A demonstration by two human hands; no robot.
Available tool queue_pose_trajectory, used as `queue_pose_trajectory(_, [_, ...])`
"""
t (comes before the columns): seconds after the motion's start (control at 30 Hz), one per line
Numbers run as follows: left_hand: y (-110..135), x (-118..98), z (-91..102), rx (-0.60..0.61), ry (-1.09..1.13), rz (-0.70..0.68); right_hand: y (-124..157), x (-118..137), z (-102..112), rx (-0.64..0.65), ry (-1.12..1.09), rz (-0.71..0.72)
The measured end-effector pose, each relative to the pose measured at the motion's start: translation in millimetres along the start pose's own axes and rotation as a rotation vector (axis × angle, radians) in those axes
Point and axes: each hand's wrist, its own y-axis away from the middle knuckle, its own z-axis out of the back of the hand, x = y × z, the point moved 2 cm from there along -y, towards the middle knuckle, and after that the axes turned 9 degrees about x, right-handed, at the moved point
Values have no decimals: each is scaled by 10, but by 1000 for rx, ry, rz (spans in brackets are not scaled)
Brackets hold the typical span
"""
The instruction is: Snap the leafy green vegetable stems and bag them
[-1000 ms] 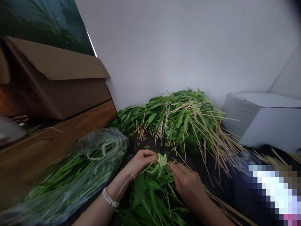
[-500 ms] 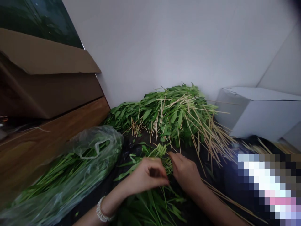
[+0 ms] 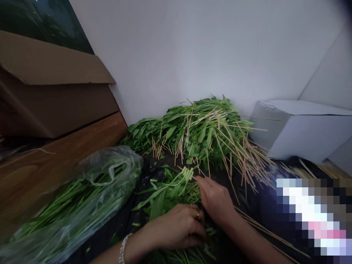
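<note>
My left hand (image 3: pixel 183 225) wears rings and a beaded bracelet (image 3: pixel 123 250). Its fingers curl downward over loose leafy greens (image 3: pixel 158 203) on the black plastic, and whatever lies under the fingertips is hidden. Just right of it, my right hand (image 3: pixel 216 200) is closed in a pinch, thumb and forefinger together. What it pinches is too small or covered to name. Close to its fingertips lies a bunch of cut pale green stems (image 3: pixel 187 174), with leaves trailing toward me.
A heap of leafy greens (image 3: pixel 176 128) threaded with thin wooden sticks (image 3: pixel 233 146) lies against the wall. On the left is a clear plastic bag (image 3: pixel 121 190) of greens, with a cardboard box (image 3: pixel 60 106) behind. A white box (image 3: pixel 308 134) stands at right.
My left hand has come down toward me and right, from above the cut stems to the greens below, its fingers curling. The right hand stays nearly in place.
</note>
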Motion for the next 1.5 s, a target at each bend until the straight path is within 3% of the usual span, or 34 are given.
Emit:
queue_pose_trajectory(0.17, [35,9,254,-132,581,34,-14,5,33,-7,10,6])
queue_pose_trajectory(0.33, [164,246,487,-572,1228,15,-15,3,48,-20,11,34])
queue_pose_trajectory(0.4, [214,377,533,-748,1411,-5,-10,-4,35,-40,1,46])
queue_pose_trajectory(0.53, [277,581,597,-982,1656,45,1,-18,8,-88,-31,69])
queue_pose_trajectory(0.7, [297,692,621,-1116,1690,134,11,20,50,-191,-93,144])
queue_pose_trajectory(0.9, [278,679,586,-1169,1472,267,23,73,86,-235,-99,213])
queue_pose_trajectory(1.5, [271,668,562,-1136,1329,320,21,80,113,-186,-86,215])
